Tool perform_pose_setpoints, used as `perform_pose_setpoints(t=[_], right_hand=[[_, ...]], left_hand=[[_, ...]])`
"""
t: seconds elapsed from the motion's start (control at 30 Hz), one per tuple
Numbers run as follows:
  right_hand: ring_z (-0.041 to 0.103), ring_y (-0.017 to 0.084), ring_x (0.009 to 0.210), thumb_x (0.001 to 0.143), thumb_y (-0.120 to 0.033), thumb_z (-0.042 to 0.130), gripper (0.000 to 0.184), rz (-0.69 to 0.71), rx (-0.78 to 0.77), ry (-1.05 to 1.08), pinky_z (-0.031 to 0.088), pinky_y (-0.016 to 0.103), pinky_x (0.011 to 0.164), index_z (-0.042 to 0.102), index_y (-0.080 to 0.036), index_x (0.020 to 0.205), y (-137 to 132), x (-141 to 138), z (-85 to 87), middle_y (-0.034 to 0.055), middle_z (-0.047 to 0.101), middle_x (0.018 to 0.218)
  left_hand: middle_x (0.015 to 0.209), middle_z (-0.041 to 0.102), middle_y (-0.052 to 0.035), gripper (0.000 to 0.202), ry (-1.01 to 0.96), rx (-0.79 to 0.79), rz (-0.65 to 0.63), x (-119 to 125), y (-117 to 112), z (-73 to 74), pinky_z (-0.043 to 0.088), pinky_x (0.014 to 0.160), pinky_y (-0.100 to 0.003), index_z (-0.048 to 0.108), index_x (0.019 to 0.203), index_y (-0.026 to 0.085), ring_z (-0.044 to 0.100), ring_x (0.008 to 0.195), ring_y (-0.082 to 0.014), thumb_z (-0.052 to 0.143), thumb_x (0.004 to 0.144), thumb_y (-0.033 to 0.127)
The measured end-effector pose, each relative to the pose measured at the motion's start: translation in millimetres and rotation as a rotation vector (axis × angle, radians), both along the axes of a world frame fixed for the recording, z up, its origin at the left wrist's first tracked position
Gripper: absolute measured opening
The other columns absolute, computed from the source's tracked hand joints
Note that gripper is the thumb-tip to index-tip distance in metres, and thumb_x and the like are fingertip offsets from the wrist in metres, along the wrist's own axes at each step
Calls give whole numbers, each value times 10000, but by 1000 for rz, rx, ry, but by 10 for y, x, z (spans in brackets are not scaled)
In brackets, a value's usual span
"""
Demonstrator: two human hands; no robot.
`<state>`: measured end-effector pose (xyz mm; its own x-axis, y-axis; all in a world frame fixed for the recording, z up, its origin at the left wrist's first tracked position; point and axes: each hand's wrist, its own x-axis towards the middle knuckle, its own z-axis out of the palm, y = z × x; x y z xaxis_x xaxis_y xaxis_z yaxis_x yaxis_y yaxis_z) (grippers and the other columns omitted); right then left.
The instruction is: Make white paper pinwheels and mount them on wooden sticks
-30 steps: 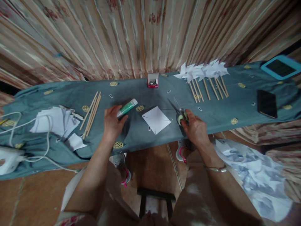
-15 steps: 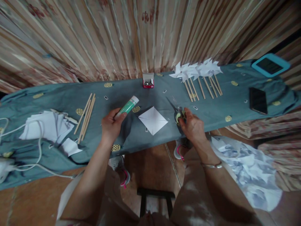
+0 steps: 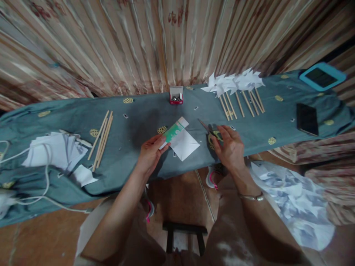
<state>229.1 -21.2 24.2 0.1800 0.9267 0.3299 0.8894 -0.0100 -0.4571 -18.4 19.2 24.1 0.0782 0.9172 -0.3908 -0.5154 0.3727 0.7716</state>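
My left hand (image 3: 152, 152) grips a green-and-white tube (image 3: 174, 132) that looks like a glue stick. It is held tilted over the left corner of a square white paper (image 3: 185, 146), which has slits running in from its corners. My right hand (image 3: 229, 147) is at the handles of a pair of scissors (image 3: 213, 135), thumb and fingers curled about them. The scissors' blades point up and left at the cloth, to the right of the paper. Part of the handles is hidden behind the fingers.
White paper pinwheels (image 3: 234, 84) on wooden sticks lie back right. A red box (image 3: 176, 99) holds small metal pins. Left are loose sticks (image 3: 103, 142), a paper stack (image 3: 52, 151) and a white cable (image 3: 47, 173). A phone (image 3: 307, 119) and blue-framed device (image 3: 322, 76) lie right.
My left hand has moved right with the glue stick, from beside the paper to over its left corner. The scissors' blades have turned and dropped slightly at my right hand.
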Motion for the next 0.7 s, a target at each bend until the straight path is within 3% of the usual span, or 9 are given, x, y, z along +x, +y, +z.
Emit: perform_pose_setpoints(t=[0.03,0.13,0.2,0.27,0.37,0.47,0.6,0.63,0.7], right_hand=[[606,358,1192,879,-414,605,434,6,35,118,464,535,1037,676,-121,1192,-12,-65,23,215,676,1242],[704,252,914,758,-505,744,489,179,-155,692,566,432,854,687,-219,1150,-53,-320,51,89,749,1067],[705,215,856,713,-517,782,417,288,-272,1036,567,382,828,723,-233,1013,-63,-492,45,42,762,938],[696,189,809,657,-506,828,379,257,-314,1252,565,358,814,744,-240,914,-50,-623,37,15,765,870],[682,166,746,614,-482,863,327,205,-305,1421,564,347,791,761,-247,818,-3,-717,31,-5,763,799],[658,131,670,632,-463,859,274,139,-244,1508,567,295,706,733,-241,731,41,-713,16,-25,729,705],[621,98,542,648,-496,850,354,-59,-205,1656,537,213,548,639,-214,685,79,-645,-9,-46,659,587],[629,101,536,644,-516,848,380,-93,-217,1691,534,205,530,631,-210,704,85,-629,-11,-44,659,584],[648,110,538,622,-541,855,428,-127,-256,1750,531,196,506,623,-202,740,92,-606,-9,-36,672,592]], left_hand=[[770,740,-10,236,-19,-17,-22,36,-14,-2,556,715,-230,731,726,152,671,699,-113,893,584,250],[753,733,-22,340,-48,-45,-141,146,-67,6,564,708,-245,742,708,138,662,681,-118,936,513,338],[733,726,-31,406,-43,-45,-235,211,-106,18,559,688,-250,744,689,134,648,661,-119,944,475,415],[702,713,-34,446,3,-26,-300,261,-140,29,551,663,-257,741,677,136,624,626,-116,925,476,489],[639,678,-23,412,89,19,-331,300,-164,34,543,652,-287,736,686,151,592,577,-120,858,581,530],[622,659,-17,294,168,61,-313,261,-139,29,538,643,-318,733,707,168,595,562,-141,800,689,453],[731,705,-14,195,370,169,-190,-8,-26,23,527,678,-330,745,838,212,613,612,-162,748,753,387],[724,699,-11,208,573,283,-144,-111,11,17,530,694,-337,746,877,222,627,638,-178,749,745,383],[927,733,-48,264,963,495,-108,-323,80,-17,529,840,-386,738,969,234,674,855,-236,750,738,362]])
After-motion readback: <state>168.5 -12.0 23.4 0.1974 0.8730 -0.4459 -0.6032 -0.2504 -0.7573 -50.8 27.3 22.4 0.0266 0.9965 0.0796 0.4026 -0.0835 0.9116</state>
